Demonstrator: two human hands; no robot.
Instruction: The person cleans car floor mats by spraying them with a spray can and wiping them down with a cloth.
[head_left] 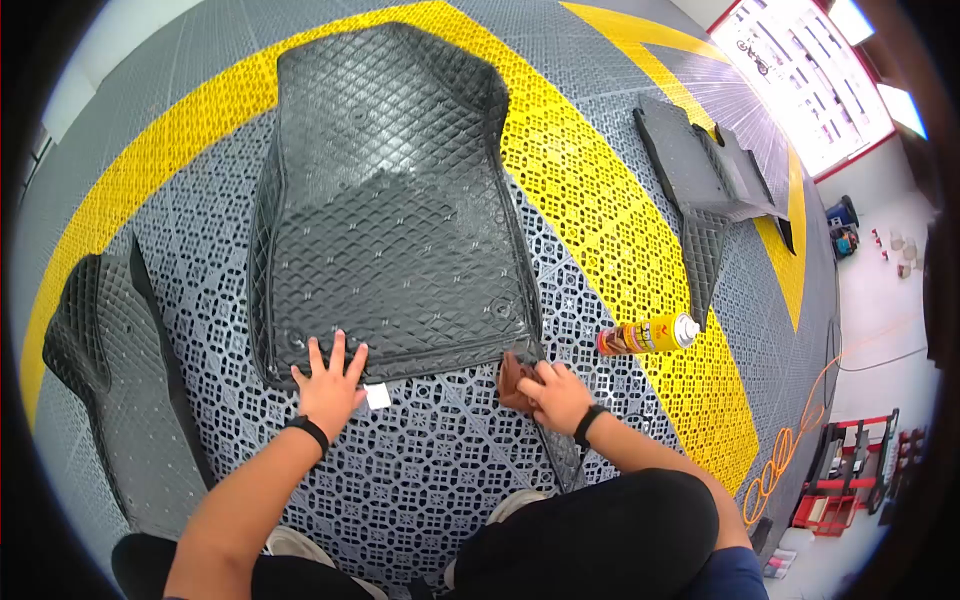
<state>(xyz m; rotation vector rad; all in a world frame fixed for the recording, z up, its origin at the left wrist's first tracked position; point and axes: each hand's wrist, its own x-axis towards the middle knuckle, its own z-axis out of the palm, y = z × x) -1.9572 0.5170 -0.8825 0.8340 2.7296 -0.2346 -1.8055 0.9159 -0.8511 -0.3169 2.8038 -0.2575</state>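
A black quilted car floor mat (pixel 400 240) lies on the perforated floor in front of me, its upper part shiny and its lower part duller. My left hand (pixel 332 385) rests with fingers spread on the mat's near left edge, beside a small white tag (pixel 377 396). At the near right corner my right hand (pixel 558 400) has its fingers closed on a brown cloth (pixel 515 382), which touches the mat's edge. To the right of that hand a yellow and red spray can (pixel 648 335) with a white top lies on its side.
Another dark mat (pixel 125 390) lies at the left, and a larger shaped mat (pixel 715 175) at the far right. An orange hose (pixel 770 475) coils near a red and black rack (pixel 850 460). Yellow floor bands (pixel 600 220) cross the grey tiles (pixel 400 450).
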